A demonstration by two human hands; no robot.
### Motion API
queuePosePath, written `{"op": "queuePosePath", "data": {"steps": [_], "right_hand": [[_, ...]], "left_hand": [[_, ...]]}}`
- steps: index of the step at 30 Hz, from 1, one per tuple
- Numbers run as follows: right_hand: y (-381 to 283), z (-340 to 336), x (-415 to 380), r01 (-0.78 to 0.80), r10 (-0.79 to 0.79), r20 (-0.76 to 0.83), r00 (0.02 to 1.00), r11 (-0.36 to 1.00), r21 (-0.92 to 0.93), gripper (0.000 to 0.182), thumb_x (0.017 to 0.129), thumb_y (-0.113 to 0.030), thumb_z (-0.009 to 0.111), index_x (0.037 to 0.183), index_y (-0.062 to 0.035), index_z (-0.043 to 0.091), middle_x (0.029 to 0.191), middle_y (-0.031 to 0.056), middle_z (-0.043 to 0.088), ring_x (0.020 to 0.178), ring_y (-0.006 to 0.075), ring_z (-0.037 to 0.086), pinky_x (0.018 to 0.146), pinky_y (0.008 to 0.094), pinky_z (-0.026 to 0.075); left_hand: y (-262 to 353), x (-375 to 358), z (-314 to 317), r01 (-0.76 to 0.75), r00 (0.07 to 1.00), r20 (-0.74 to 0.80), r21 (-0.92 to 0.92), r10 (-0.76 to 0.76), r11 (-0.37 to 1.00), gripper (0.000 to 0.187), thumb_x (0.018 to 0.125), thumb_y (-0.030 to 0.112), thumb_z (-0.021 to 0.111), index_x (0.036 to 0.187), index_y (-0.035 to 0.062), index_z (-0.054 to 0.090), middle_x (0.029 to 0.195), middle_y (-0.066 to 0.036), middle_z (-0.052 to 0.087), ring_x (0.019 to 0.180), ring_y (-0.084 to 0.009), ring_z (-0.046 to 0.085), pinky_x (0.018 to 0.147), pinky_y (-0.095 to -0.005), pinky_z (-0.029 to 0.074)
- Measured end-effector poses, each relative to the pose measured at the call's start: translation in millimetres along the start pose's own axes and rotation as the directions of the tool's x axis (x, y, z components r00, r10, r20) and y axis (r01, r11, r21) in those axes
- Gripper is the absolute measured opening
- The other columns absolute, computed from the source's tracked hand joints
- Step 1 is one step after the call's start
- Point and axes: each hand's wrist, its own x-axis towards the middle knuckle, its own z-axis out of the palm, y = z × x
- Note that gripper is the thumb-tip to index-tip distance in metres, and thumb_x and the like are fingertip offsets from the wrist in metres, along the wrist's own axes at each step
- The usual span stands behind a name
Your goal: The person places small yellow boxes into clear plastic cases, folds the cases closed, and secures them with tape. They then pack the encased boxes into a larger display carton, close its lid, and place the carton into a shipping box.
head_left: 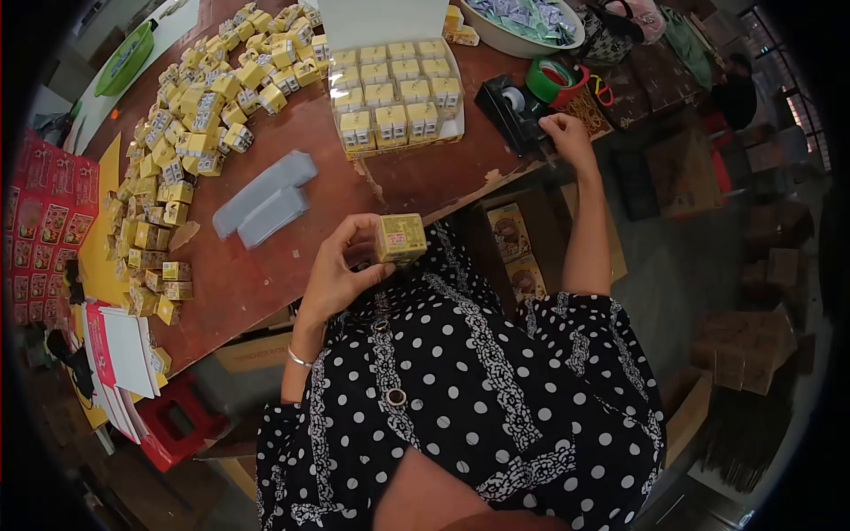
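My left hand (347, 265) grips a small yellow printed box (401, 237) in front of my chest, with the thumb on its near side. At the table's front edge my right hand (568, 140) is closed in a pinch beside the black tape dispenser (513, 115). Whatever lies between those fingertips is too small to make out. Beyond my left hand stands an open display carton (403, 149), with rows of similar yellow boxes inside. Flat clear plastic sleeves (266, 202) lie on the table to its left.
A long heap of small yellow boxes (199, 124) covers the table's left side. Green tape (544, 81), scissors (602, 90) and a basin of wrapped packets (531, 22) sit at the back right. A red stool (177, 420) and cartons (744, 350) stand on the floor.
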Motion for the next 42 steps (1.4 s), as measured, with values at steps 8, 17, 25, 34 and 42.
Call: {"op": "queuePosePath", "data": {"steps": [8, 17, 25, 34, 42], "right_hand": [[-6.1, -1.3, 0.0, -0.178, 0.137, 0.194, 0.972, 0.961, 0.213, 0.022, 0.096, -0.023, 0.072, 0.095, -0.0013, 0.072, 0.092, -0.0013, 0.065, 0.067, 0.0052, 0.052, 0.059, 0.0261, 0.043], [-12.3, 10.5, -36.3, -0.169, 0.236, 0.005, 0.972, 0.683, 0.711, 0.016, 0.099, -0.017, 0.068, 0.097, -0.0014, 0.072, 0.127, 0.0068, 0.066, 0.086, 0.0076, 0.064, 0.072, 0.0239, 0.056], [27.3, 26.5, -53.0, -0.024, 0.098, -0.065, 0.993, 0.706, 0.708, 0.011, 0.098, -0.009, 0.070, 0.095, 0.0014, 0.071, 0.141, 0.0156, 0.058, 0.102, 0.0131, 0.065, 0.089, 0.0291, 0.059], [26.4, 25.7, -46.2, 0.109, -0.042, -0.155, 0.987, 0.881, 0.460, 0.011, 0.097, -0.007, 0.069, 0.092, 0.0026, 0.068, 0.138, 0.0155, 0.061, 0.107, 0.0117, 0.065, 0.084, 0.0265, 0.057], [-56.6, 17.6, -70.7, 0.318, -0.242, -0.398, 0.885, 0.938, 0.137, 0.009, 0.098, -0.011, 0.070, 0.098, -0.0019, 0.070, 0.093, 0.0001, 0.067, 0.081, 0.0085, 0.063, 0.069, 0.0240, 0.049]], "left_hand": [[-3.0, 0.6, -4.5, 0.000, 1.000, -0.009, 0.011, 0.000, 1.000, 0.055, 0.080, -0.003, 0.082, 0.128, 0.0037, 0.056, 0.118, -0.006, 0.070, 0.110, -0.0156, 0.066, 0.102, -0.0347, 0.051], [-1.2, -0.7, -5.8, 0.026, 1.000, -0.010, -0.023, -0.026, 0.999, 0.055, 0.081, -0.004, 0.081, 0.129, 0.0036, 0.056, 0.120, -0.007, 0.070, 0.113, -0.0162, 0.066, 0.103, -0.0349, 0.051], [-3.3, 4.6, -1.3, 0.001, 1.000, 0.010, -0.017, -0.001, 1.000, 0.056, 0.081, -0.004, 0.081, 0.130, 0.0028, 0.055, 0.121, -0.008, 0.070, 0.115, -0.0171, 0.065, 0.103, -0.0354, 0.051], [-6.5, 7.5, -1.5, -0.056, 0.998, -0.035, -0.107, 0.053, 0.993, 0.056, 0.082, -0.004, 0.080, 0.131, 0.0013, 0.054, 0.122, -0.011, 0.071, 0.115, -0.0182, 0.066, 0.101, -0.0334, 0.051], [-0.2, 0.9, -1.1, -0.133, 0.976, -0.194, -0.186, 0.096, 0.974, 0.058, 0.080, -0.007, 0.077, 0.132, 0.0005, 0.052, 0.128, -0.012, 0.066, 0.120, -0.0208, 0.064, 0.106, -0.0353, 0.050]]}}
